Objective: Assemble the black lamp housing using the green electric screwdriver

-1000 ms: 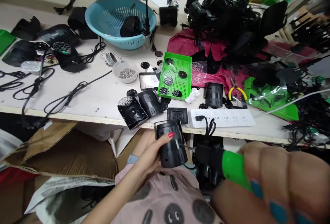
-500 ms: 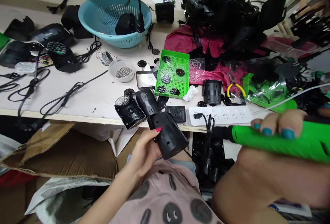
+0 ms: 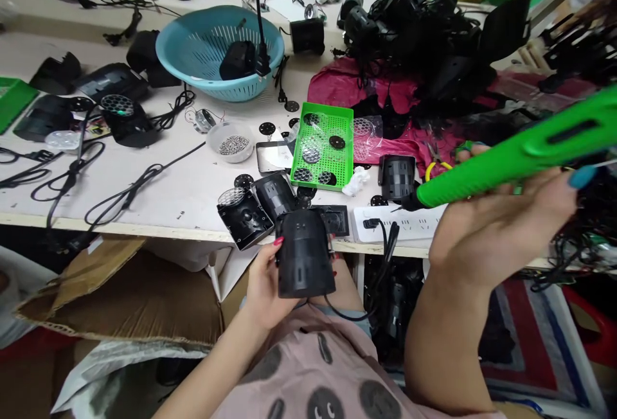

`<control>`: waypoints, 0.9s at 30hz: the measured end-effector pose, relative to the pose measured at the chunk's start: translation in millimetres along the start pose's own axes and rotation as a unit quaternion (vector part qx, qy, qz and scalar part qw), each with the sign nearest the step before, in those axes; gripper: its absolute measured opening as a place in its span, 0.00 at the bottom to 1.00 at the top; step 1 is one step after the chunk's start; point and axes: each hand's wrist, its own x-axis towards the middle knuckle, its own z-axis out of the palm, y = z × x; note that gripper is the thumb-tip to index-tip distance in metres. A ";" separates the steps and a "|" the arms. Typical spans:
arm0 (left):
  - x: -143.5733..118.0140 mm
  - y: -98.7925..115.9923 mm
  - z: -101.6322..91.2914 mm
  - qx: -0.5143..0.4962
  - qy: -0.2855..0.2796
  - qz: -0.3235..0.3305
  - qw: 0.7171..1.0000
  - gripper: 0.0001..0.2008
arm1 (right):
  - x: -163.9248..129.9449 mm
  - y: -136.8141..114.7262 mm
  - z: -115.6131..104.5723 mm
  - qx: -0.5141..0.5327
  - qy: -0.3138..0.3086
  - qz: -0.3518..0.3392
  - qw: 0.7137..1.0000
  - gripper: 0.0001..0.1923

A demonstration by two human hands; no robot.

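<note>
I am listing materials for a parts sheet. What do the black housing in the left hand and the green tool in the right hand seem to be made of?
Black housing: probably moulded plastic, matte, with slotted vents. Green tool: probably smooth glossy plastic with a dark tip.

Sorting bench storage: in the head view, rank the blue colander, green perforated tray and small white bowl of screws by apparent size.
1. Blue colander, clearly largest, though farthest away.
2. Green perforated tray.
3. White bowl of screws, smallest.
</note>
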 end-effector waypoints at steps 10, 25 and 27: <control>11.7 3.0 -9.0 -0.047 -0.115 0.009 0.992 0.30 | -36.8 68.7 -77.0 -0.191 -0.207 0.138 0.950 0.22; 10.6 -15.6 -23.3 -0.002 -0.094 -0.065 0.993 0.35 | -43.5 85.6 -78.0 -0.456 -0.372 -0.043 0.807 0.13; 9.6 -18.7 -25.1 0.010 -0.118 -0.073 0.990 0.37 | -41.2 86.9 -81.2 -0.422 -0.328 -0.054 0.844 0.10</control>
